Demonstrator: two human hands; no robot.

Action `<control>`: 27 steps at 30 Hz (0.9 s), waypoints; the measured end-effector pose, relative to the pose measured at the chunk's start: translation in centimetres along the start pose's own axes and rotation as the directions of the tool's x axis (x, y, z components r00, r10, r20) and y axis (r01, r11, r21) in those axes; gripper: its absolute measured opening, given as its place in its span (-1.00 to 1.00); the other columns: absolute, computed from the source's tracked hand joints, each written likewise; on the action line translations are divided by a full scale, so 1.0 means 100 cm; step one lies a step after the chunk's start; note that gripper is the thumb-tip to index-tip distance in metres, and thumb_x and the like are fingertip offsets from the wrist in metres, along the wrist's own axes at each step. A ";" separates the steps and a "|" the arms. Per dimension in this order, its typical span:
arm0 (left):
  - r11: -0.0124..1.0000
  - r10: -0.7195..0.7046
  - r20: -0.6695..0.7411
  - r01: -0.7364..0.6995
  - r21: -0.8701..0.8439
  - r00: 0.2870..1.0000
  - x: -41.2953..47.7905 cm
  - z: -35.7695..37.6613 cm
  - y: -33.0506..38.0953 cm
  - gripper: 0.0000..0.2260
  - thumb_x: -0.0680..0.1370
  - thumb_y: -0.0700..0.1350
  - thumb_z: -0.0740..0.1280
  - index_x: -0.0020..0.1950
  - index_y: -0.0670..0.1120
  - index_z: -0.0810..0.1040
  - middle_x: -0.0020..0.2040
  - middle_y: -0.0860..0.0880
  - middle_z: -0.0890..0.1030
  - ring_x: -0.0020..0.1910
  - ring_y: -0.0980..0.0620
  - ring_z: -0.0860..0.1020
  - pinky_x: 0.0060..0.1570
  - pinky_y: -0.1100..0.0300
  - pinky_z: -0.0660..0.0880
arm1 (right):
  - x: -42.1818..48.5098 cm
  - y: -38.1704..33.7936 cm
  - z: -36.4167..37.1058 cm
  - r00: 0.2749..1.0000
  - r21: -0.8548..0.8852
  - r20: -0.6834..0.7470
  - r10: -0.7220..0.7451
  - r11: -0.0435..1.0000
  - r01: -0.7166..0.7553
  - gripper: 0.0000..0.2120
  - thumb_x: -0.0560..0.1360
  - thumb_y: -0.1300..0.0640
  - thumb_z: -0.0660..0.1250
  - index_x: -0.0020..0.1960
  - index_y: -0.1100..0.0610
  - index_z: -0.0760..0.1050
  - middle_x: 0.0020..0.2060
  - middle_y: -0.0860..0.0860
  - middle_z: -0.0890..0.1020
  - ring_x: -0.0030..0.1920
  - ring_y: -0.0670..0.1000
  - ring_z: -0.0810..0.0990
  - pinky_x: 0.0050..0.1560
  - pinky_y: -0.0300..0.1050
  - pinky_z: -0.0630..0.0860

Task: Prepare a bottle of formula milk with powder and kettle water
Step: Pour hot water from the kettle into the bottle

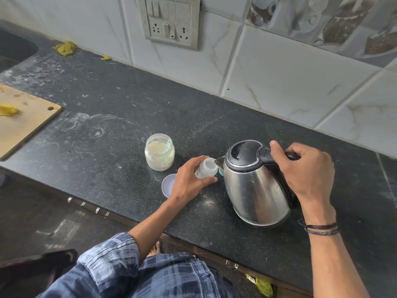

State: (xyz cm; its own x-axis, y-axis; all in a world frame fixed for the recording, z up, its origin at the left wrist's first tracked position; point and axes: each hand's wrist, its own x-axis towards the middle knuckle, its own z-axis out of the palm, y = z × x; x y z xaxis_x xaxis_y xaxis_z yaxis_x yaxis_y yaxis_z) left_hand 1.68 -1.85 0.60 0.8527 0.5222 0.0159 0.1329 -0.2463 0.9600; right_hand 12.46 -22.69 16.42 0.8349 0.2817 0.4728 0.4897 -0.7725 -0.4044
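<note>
My left hand [189, 179] grips a small white baby bottle [208, 168], uncapped, on the black counter. A steel kettle [255, 186] with a black lid is tilted to the left, its spout over the bottle's mouth. My right hand [305, 168] grips the kettle's black handle. An open glass jar of pale powder [159, 154] with a scoop inside stands just left of the bottle. A round pale lid [168, 185] lies flat on the counter below the jar, partly behind my left hand. A teal part shows between bottle and kettle, mostly hidden.
A wooden cutting board [23, 117] with a yellow scrap lies at the far left. Yellow cloth [64, 47] sits by the tiled wall near the sink [15, 50]. A switch and socket panel [171, 20] is on the wall. The counter's front edge [120, 216] runs diagonally before me.
</note>
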 end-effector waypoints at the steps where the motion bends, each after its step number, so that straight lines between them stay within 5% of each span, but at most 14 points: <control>1: 1.000 -0.001 0.000 0.001 0.001 1.000 0.000 0.000 0.000 -0.45 0.33 -0.04 0.68 0.24 0.23 0.57 0.17 0.20 0.64 0.16 0.19 0.59 0.23 0.13 0.53 | 0.000 0.000 0.000 1.000 -0.002 -0.001 0.000 1.000 0.000 -0.43 0.52 -0.34 0.28 -0.40 0.11 0.54 -0.52 -0.06 0.55 -0.45 0.07 0.54 -0.35 -0.11 0.44; 14: 1.000 0.009 -0.001 -0.009 0.010 1.000 0.001 0.002 -0.003 -0.44 0.32 0.00 0.68 0.27 0.16 0.59 0.17 0.21 0.65 0.16 0.22 0.59 0.19 0.23 0.53 | 0.001 0.003 0.000 1.000 0.031 0.027 -0.011 0.999 0.010 -0.46 0.53 -0.33 0.29 -0.39 0.08 0.56 -0.51 -0.07 0.56 -0.44 0.04 0.56 -0.36 -0.07 0.50; 24: 1.000 0.005 0.014 -0.005 -0.030 1.000 0.000 0.005 0.003 -0.45 0.31 0.00 0.68 0.27 0.11 0.61 0.17 0.17 0.66 0.15 0.19 0.61 0.21 0.16 0.55 | -0.006 0.017 -0.005 0.999 0.077 0.010 0.049 0.996 -0.049 -0.48 0.53 -0.31 0.33 -0.44 0.04 0.49 -0.52 -0.12 0.53 -0.45 -0.08 0.52 -0.37 -0.20 0.33; 27: 0.999 0.011 0.013 -0.010 -0.030 1.000 -0.002 0.005 0.005 -0.47 0.30 0.05 0.66 0.21 0.26 0.58 0.16 0.21 0.66 0.15 0.22 0.60 0.19 0.23 0.54 | -0.008 0.024 -0.008 0.993 0.100 0.005 0.114 0.988 -0.114 -0.47 0.51 -0.31 0.34 -0.46 0.03 0.43 -0.55 -0.11 0.50 -0.47 -0.07 0.48 -0.37 -0.20 0.29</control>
State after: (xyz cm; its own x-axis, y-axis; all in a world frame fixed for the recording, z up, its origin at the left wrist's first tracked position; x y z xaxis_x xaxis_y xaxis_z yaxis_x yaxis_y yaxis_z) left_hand 1.84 -2.54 0.96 0.8604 0.5091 0.0227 0.1087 -0.2268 0.9678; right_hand 12.73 -25.23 15.67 0.8866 0.1944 0.4197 0.4138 -0.7388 -0.5320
